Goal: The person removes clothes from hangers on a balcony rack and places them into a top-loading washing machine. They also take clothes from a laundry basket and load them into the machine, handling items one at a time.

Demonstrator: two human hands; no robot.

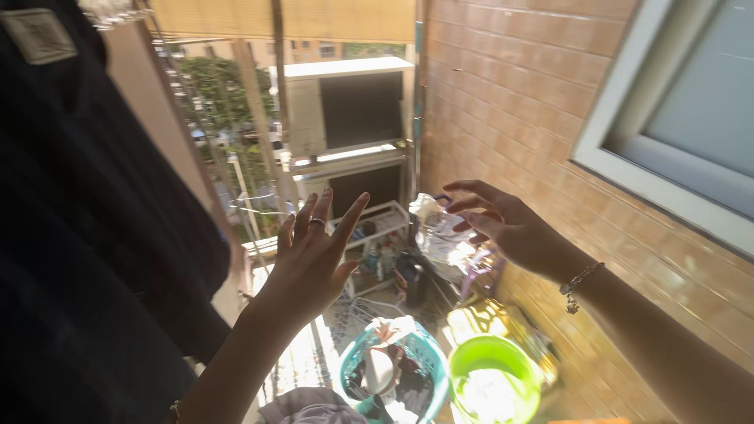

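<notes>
Both hands, left hand (pixel 310 255) and right hand (pixel 503 224), hang spread and empty; dark garment (pixel 86 235) cut off at left.

The dark garment (pixel 86 235) hanging at the left looks like matt woven cloth, with a pale sewn-in fabric label (pixel 38 34) near its top. The wall (pixel 510 102) is faced with smooth, slightly glossy tan tiles, and the window frame (pixel 628 126) is smooth white with a satin finish. A thin metal ring (pixel 317 222) shines on the left hand (pixel 310 263); a metal chain bracelet (pixel 577 281) glints on the right wrist. Below, the teal laundry basket (pixel 428 353) and green basin (pixel 495 363) are glossy plastic. The air-conditioner casing (pixel 302 106) looks like painted metal, matt white.
</notes>
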